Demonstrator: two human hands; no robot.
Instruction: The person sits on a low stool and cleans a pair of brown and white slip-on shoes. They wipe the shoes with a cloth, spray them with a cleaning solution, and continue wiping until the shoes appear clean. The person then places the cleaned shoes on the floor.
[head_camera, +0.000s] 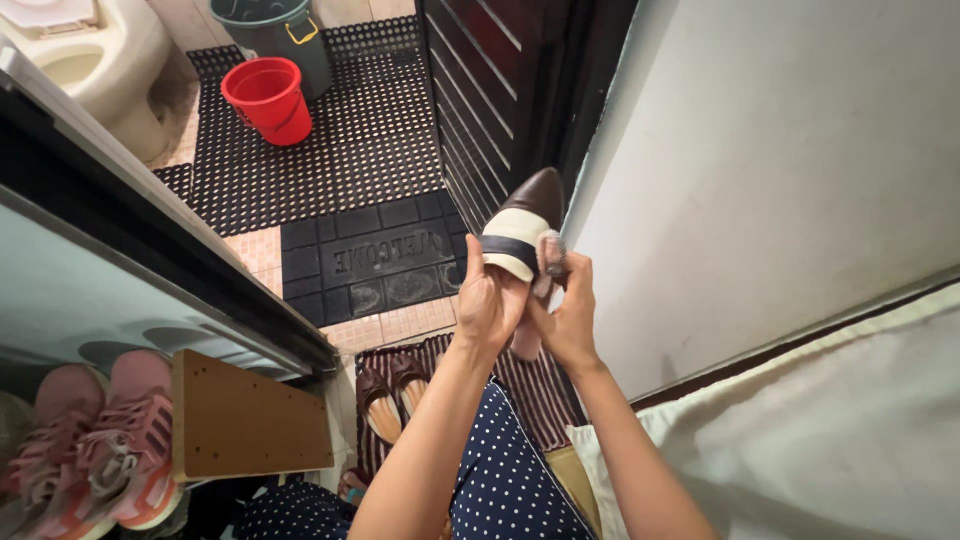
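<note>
A pointed shoe (522, 222) in brown, cream and dark bands is held up in front of me, toe pointing away. My left hand (488, 302) grips it from below and the left side. My right hand (567, 305) presses a small pinkish cloth or brush (551, 256) against the shoe's right side; the item is blurred and I cannot tell which it is. Both forearms rise from my lap, which is covered by navy polka-dot fabric (510, 480).
A pair of brown sandals (392, 395) lies on a striped mat below. Pink sneakers (110, 440) sit on a shelf at left beside a wooden board (240, 425). Farther off are a black rubber mat (370, 250), red bucket (268, 98), green bin (268, 30) and toilet (90, 60). White wall at right.
</note>
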